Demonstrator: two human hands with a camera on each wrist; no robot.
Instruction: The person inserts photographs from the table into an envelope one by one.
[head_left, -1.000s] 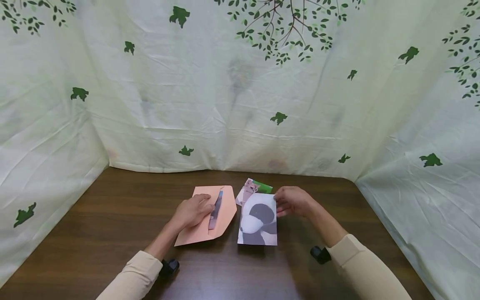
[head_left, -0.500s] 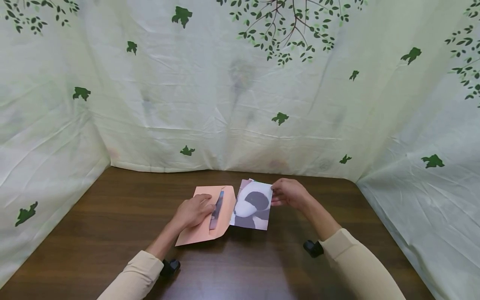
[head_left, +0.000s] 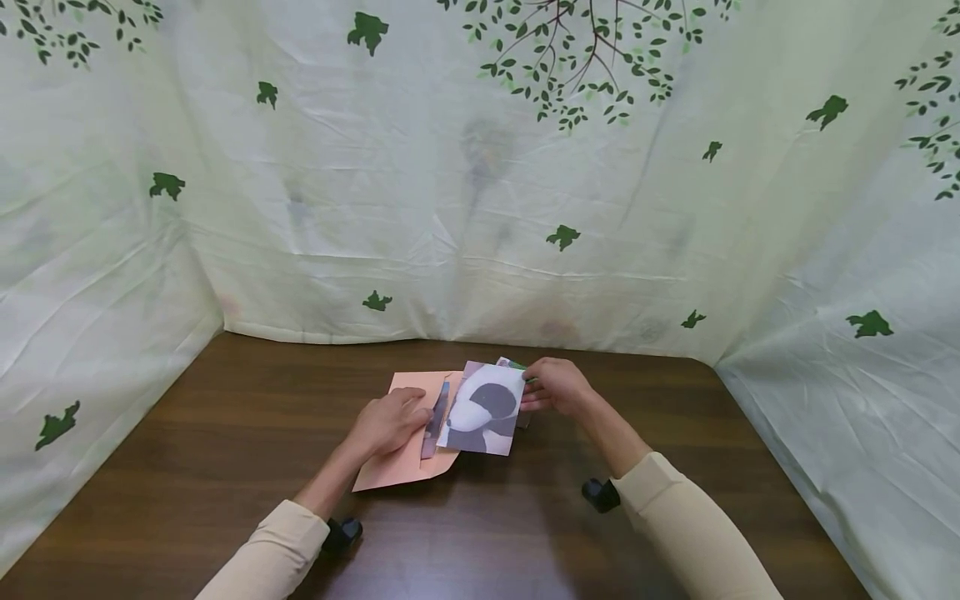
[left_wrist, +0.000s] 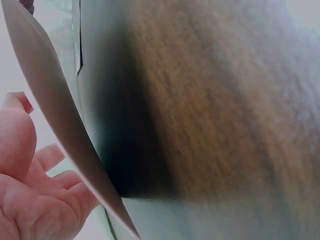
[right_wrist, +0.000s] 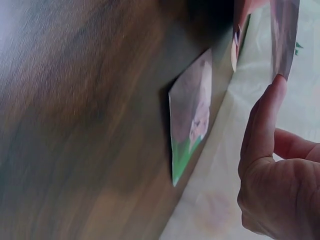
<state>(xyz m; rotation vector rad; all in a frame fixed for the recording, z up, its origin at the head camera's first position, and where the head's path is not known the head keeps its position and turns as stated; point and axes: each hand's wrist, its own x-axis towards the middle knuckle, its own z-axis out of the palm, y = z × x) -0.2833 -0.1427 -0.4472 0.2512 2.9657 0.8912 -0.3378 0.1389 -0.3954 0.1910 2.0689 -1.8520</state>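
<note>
My left hand (head_left: 386, 425) holds a salmon-pink paper envelope (head_left: 390, 475), its thumb at the edge of a gaping slit. Inside the slit shows a strip of a bluish-purple picture (head_left: 433, 425). Between its fingertips my right hand (head_left: 558, 387) pinches the right edge of a photo card (head_left: 483, 408) printed in grey and white. That card is raised off the table, and its left edge overlaps the envelope's right side. In the left wrist view the envelope (left_wrist: 55, 95) is edge-on, with the hand (left_wrist: 45, 200) on its far side.
A second picture card (right_wrist: 190, 115), pinkish with a green corner, lies on the brown wooden table (head_left: 465, 542), mostly behind the right hand and held card in the head view. A pale leaf-printed curtain (head_left: 315, 208) encloses the table's back and sides.
The right hand has moved left with the photo card, first lifting it away and then bringing it over the envelope's right edge. The left hand and envelope have hardly moved.
</note>
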